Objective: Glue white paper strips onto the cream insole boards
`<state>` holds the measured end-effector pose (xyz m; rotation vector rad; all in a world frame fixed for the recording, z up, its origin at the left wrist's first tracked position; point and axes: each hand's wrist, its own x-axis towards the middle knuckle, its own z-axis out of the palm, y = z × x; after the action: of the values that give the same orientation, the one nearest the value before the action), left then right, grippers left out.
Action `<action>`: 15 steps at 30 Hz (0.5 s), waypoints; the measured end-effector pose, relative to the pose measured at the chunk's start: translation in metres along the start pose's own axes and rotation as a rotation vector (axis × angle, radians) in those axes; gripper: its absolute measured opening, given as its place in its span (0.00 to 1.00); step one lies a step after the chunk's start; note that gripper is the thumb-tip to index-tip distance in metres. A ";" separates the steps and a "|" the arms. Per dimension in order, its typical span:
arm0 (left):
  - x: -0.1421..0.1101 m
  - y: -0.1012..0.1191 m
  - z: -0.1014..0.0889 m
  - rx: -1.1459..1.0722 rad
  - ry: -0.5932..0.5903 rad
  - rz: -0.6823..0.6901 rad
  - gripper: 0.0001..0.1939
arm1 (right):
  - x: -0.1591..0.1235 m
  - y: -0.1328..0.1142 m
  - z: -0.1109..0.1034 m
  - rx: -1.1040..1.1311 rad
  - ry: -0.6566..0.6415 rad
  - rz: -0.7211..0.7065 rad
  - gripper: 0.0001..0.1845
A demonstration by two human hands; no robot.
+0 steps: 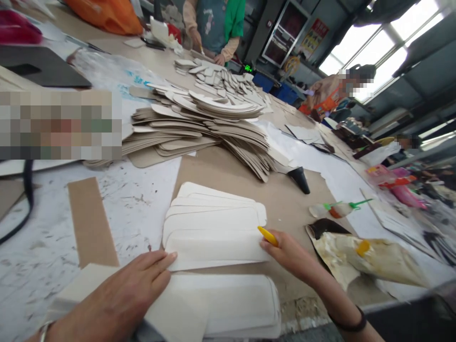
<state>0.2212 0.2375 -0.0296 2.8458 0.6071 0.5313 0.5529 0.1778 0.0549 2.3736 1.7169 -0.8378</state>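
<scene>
Several white, round-cornered panels [213, 244] lie fanned out on the table before me. My left hand [138, 280] rests with fingers stretched out, its fingertips on the left end of the nearest fanned panel. My right hand [290, 251] is closed around a small yellow tool [268, 235] at the panels' right end; the tool's working end cannot be made out. Closer to me lies a second stack of white panels [242, 304]. A pale piece [178, 308] partly under my left hand is blurred.
Behind the panels rises a large pile of cut boards [199, 123]. To the right are a glue-smeared bag [388, 261], small bottles with green tips [342, 209] and a black cone [299, 179]. A brown strip [93, 221] lies left. A person [217, 28] works across the table.
</scene>
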 end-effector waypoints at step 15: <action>-0.005 -0.023 0.021 0.062 0.223 0.218 0.11 | -0.001 -0.006 0.028 -0.381 0.156 0.113 0.09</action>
<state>0.2168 0.2537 -0.0561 2.9531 0.3521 0.8893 0.5365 0.1685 0.0332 2.2912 1.6016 -0.2825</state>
